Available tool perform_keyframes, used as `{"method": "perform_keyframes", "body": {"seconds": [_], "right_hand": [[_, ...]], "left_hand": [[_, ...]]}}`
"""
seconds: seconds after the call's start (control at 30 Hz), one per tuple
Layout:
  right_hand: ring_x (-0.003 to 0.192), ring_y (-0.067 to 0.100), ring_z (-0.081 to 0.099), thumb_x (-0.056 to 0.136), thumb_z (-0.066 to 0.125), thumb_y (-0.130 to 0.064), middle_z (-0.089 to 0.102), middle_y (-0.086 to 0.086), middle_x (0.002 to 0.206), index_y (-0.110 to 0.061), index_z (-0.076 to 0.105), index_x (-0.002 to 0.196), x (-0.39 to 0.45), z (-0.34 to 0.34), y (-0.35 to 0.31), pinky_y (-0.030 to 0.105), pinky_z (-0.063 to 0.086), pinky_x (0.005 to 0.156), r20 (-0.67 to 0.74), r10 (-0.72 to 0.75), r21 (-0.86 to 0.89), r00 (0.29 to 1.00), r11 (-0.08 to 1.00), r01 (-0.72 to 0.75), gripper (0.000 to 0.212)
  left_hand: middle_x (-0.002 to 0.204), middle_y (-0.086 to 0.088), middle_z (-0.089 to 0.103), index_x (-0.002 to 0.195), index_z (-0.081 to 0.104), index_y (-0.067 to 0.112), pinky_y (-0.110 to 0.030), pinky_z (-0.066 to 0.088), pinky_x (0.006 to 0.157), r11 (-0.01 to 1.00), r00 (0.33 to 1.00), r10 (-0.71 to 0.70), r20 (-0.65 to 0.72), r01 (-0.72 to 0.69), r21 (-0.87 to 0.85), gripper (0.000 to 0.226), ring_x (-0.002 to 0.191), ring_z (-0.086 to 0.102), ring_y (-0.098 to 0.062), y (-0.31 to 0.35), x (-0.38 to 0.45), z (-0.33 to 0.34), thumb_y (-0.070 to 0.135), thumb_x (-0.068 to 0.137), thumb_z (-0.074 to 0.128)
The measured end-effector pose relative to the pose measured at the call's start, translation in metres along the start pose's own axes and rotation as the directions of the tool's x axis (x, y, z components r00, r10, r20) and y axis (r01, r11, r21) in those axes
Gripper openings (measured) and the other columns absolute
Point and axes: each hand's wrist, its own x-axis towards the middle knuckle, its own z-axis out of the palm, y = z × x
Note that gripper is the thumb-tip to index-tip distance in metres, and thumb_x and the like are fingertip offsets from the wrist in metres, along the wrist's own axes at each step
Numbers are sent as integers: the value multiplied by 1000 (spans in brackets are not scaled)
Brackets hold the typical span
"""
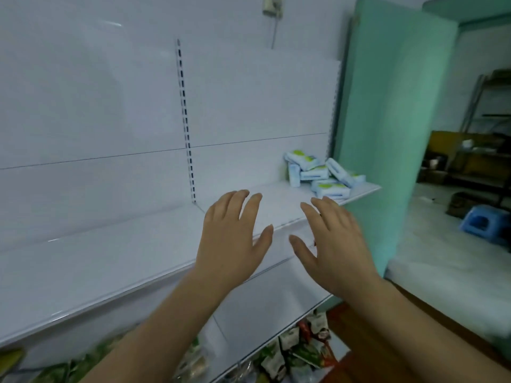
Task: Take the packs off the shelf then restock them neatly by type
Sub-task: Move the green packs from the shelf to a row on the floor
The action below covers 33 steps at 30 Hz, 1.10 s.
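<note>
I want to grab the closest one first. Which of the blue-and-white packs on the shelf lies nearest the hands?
The front pack, lying flat at the shelf edge with its green spot facing up. The other packs are piled behind it, nearer the back wall.

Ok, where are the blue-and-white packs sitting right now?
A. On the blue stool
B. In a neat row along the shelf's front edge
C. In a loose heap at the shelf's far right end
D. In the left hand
C: the packs lie jumbled at the right end of the shelf, while the left hand and right hand are both open and hold nothing.
</note>
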Motion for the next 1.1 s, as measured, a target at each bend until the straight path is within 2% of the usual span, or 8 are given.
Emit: {"method": "perform_keyframes", "body": {"seconds": [0.17,0.5,0.77,0.9,1.1], "right_hand": [[140,34,41,95,41,-55,49,12,148,-12,48,143,32,22,60,56,38,110,7,89,-102,996,991,-88,65],[137,31,44,93,34,-58,52,10,146,-15,50,143,95,67,159,51,37,112,13,267,-232,964,938,-257,68],[129,31,49,93,41,-55,55,9,138,-14,53,137,148,110,244,48,40,107,-18,264,-165,964,950,-264,62],[128,32,50,90,33,-61,54,10,139,-14,50,140,180,148,293,48,40,106,53,257,-86,965,964,-252,71],[143,27,31,86,26,-79,35,9,157,-18,26,155,238,190,357,45,27,117,309,223,-32,924,974,-224,92]], "left_hand": [[139,-8,54,139,52,15,-47,43,106,993,998,68,9,-67,-99,59,131,48,-29,13,56,71,50,93,43],[132,-9,58,135,54,14,-46,47,100,969,983,183,37,-173,-177,58,122,54,-30,24,161,190,48,90,44],[130,-9,59,135,54,15,-47,47,97,970,970,217,108,-201,-138,60,117,57,-31,36,220,272,52,90,43],[134,-9,57,137,52,15,-48,47,100,988,976,149,156,-140,-64,62,122,54,-31,39,251,313,55,91,39],[132,-12,58,135,53,11,-50,48,97,999,980,4,200,-15,49,63,118,56,-35,30,303,349,51,88,43]]}}
